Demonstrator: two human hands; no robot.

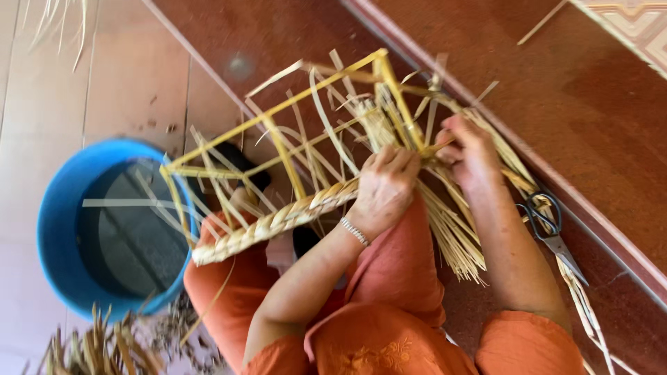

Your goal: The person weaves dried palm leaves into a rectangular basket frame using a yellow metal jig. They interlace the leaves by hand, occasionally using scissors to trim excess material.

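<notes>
While you sit on the smooth red-brown floor (pixel 278 35), a big round blue tub (pixel 59 229) stands at 9 o'clock. Its plastic wall looks thick and shiny, and the inside looks dark, with a few pale flat strips lying across it.

Next in size is the yellow frame (pixel 278 111), a box shape made of thin straight sticks. It rests on your lap in the middle, tilted, with one end over the tub's rim. Along its lower side runs a woven edge (pixel 278 222), plaited from flat straw, bumpy like a braid.

A bunch of loose straw strips (pixel 451 236) fans out from the frame toward 5 o'clock. They look dry, long and stiff.

Your left hand (pixel 384 187) is curled shut on the woven edge and the strips, where the braid meets the frame. A thin beaded bracelet (pixel 354 231) sits on that wrist. Your right hand (pixel 467 154), at 2 o'clock, pinches the strips just beside the frame's corner, fingers closed.

Small metal scissors (pixel 549 226) with dark handles lie on the floor at 3 o'clock, near your right arm.
</notes>
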